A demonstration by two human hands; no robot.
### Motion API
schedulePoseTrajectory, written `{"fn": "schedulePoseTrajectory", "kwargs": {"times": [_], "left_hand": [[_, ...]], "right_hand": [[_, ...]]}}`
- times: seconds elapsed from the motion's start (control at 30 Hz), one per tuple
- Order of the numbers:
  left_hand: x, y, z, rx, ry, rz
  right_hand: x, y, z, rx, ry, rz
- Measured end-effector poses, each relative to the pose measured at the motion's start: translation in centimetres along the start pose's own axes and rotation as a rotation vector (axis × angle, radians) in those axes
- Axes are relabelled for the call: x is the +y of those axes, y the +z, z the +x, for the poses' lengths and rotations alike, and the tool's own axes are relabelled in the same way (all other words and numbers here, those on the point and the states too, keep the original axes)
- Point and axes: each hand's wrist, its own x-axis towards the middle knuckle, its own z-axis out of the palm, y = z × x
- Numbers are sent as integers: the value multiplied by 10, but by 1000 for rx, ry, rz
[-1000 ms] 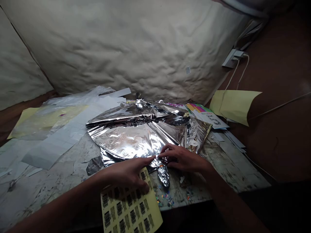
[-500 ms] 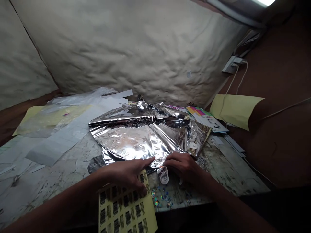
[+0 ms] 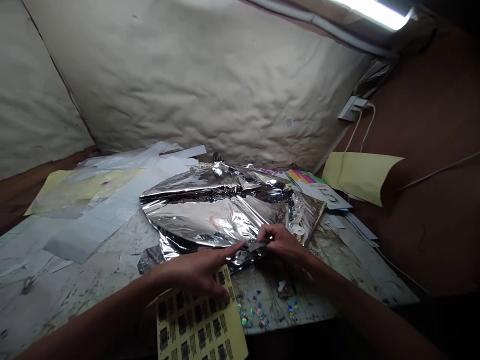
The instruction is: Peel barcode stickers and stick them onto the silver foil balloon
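Note:
A flattened stack of shiny silver foil balloons [image 3: 210, 215] lies creased across the middle of the table. My left hand [image 3: 198, 272] grips a yellow sheet of barcode stickers [image 3: 204, 330] under its thumb, and the sheet hangs over the near edge. Its index finger stretches out to the near rim of the foil. Opposite it, my right hand [image 3: 281, 242] pinches the tail of a foil balloon between thumb and fingers, lifted a little. A small white crumpled piece [image 3: 282, 286] lies on the table below the right hand.
Tiny iridescent sequins [image 3: 255, 312] are scattered at the near edge. White paper strips and clear plastic [image 3: 93, 215] cover the left side. Colourful printed cards [image 3: 318, 192] and a yellow sheet [image 3: 362, 172] sit at the right, below a wall socket [image 3: 352, 108] with cords.
My right hand has raised and folded the foil tail, which lay flat with a pale end before. The left hand keeps the sticker sheet. The view has tilted slightly upward.

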Motion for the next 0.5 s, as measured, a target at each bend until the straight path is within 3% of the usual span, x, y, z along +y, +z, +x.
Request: {"fn": "schedulePoseTrajectory", "kwargs": {"times": [0.1, 0.33, 0.5], "left_hand": [[6, 1, 0, 5, -39, 72], [4, 5, -1, 16, -18, 75], [2, 5, -1, -2, -21, 41]], "right_hand": [[2, -5, 13, -5, 138, 173], [-1, -23, 25, -167, 198, 195], [-3, -20, 33, -64, 195, 207]]}}
